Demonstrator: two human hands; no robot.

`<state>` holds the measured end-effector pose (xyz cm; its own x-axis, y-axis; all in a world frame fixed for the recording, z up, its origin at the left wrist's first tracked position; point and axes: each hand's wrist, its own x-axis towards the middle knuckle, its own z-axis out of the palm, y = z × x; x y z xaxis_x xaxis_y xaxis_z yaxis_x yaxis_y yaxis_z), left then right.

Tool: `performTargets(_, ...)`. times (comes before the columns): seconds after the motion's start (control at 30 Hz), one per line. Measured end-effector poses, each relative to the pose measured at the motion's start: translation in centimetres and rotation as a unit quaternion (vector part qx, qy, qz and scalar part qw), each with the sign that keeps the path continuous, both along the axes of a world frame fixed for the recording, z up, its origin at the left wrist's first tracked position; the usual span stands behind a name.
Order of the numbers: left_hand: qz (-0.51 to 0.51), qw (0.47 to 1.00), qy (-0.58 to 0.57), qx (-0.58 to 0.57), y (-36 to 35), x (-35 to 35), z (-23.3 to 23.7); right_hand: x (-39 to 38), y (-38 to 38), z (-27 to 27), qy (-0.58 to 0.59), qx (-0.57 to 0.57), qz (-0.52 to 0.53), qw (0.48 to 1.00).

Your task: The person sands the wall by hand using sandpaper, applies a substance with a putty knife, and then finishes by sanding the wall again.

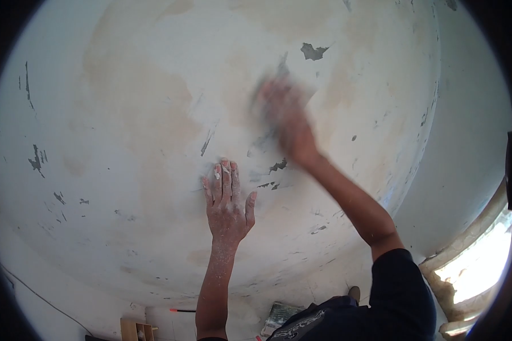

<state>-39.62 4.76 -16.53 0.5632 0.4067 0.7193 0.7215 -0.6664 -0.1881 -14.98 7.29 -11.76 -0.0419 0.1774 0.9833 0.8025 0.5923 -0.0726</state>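
Observation:
Dusted with white powder, my left hand lies flat on the pale wall, its fingers spread and pointing up, with nothing in it. Higher up and to the right, my right hand is at the wall, smeared by motion. Its fingers and anything under them are too blurred to make out. Around both hands the wall shows beige stains and dark chipped spots, with one larger grey patch above and to the right of my right hand.
A bright opening is at the lower right. Along the bottom are a wooden box, a dark rod with a red end and a flat greyish object. A thin cable runs at the lower left.

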Motion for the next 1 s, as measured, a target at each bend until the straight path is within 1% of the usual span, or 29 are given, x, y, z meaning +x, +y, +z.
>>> performTargets(0.03, -0.003, 1.0, -0.001, -0.002, 0.0, 0.0, 0.0, -2.2, -0.8, -3.1, -0.158, 0.017, -0.164, 0.974)
performTargets(0.07, -0.005, 1.0, -0.003, -0.001, 0.0, -0.1, -0.1, -3.3, -2.9, -3.8, -0.209, -0.042, -0.099, 0.972)
performTargets(0.13, 0.005, 1.0, 0.016, 0.0, 0.2, -0.2, 0.0, -0.3, -1.9, -2.4, -0.23, -0.033, -0.148, 0.961)
performTargets(0.2, 0.0, 1.0, 0.01, 0.0, 0.3, 0.0, -0.1, 3.4, -3.3, 3.7, -0.102, 0.049, -0.159, 0.981)
performTargets(0.23, -0.003, 1.0, 0.003, 0.0, 0.2, 0.0, -0.2, 3.4, -3.2, 4.4, -0.1, 0.047, -0.16, 0.981)
performTargets(0.3, -0.008, 1.0, -0.004, -0.001, 0.2, 0.1, -0.1, 2.2, -2.3, 5.9, 0.036, 0.109, -0.239, 0.964)
performTargets(0.33, -0.011, 1.0, -0.01, -0.003, 0.2, 0.1, -0.2, -0.2, 0.8, 2.7, 0.008, 0.08, -0.172, 0.982)
performTargets(0.37, -0.011, 1.0, -0.009, -0.003, 0.3, 0.0, -0.4, -3.8, 0.7, 0.2, -0.152, 0.002, -0.301, 0.941)
performTargets(0.4, 0.003, 1.0, 0.007, -0.007, 0.6, -0.2, -0.8, -6.2, -0.9, -1.8, -0.187, -0.024, -0.092, 0.978)
performTargets(0.47, 0.016, 1.0, 0.023, -0.004, 0.7, -0.3, -0.6, -3.7, -0.9, -2.0, -0.215, -0.041, -0.095, 0.971)
performTargets(0.53, -0.003, 1.0, 0.007, -0.003, 0.3, -0.1, -0.1, 0.6, -1.1, 2.6, -0.11, 0.062, -0.14, 0.982)
performTargets(0.57, -0.002, 1.0, 0.007, -0.005, 0.2, -0.3, -0.2, 0.5, -0.9, 2.6, -0.11, 0.06, -0.138, 0.982)
performTargets(0.67, 0.005, 1.0, 0.013, 0.006, 0.4, 0.0, -0.2, -0.4, 0.0, 3.1, 0.051, 0.109, -0.171, 0.978)
performTargets(0.7, 0.002, 1.0, 0.009, 0.0, 0.3, 0.0, -0.1, -3.1, -0.2, 0.9, -0.05, 0.054, -0.137, 0.988)
performTargets(0.73, -0.001, 1.0, 0.003, -0.006, 0.1, 0.0, -0.2, -5.6, -0.8, -1.3, -0.151, -0.002, -0.1, 0.983)
performTargets(0.77, -0.001, 1.0, 0.006, -0.008, -0.1, -0.1, -0.3, -5.0, -1.1, -1.5, -0.148, -0.004, -0.1, 0.984)
performTargets(0.83, 0.003, 1.0, 0.012, -0.005, -0.1, 0.0, 0.1, -1.4, -1.3, -0.4, -0.117, 0.007, -0.11, 0.987)
performTargets(0.87, 0.005, 1.0, 0.012, -0.003, -0.1, -0.1, 0.1, 1.5, -1.6, 1.5, -0.067, 0.062, -0.127, 0.988)
performTargets(0.9, 0.005, 1.0, 0.013, -0.001, 0.1, -0.1, -0.1, 3.1, -2.9, 3.4, 0.034, 0.097, -0.152, 0.983)
performTargets(0.93, 0.004, 1.0, 0.014, 0.002, 0.2, 0.0, -0.2, 2.7, -2.7, 3.4, 0.033, 0.099, -0.152, 0.983)
performTargets(1.0, 0.004, 1.0, 0.008, 0.004, 0.2, 0.2, -0.2, 0.5, -0.6, 2.1, 0.15, 0.124, -0.184, 0.964)
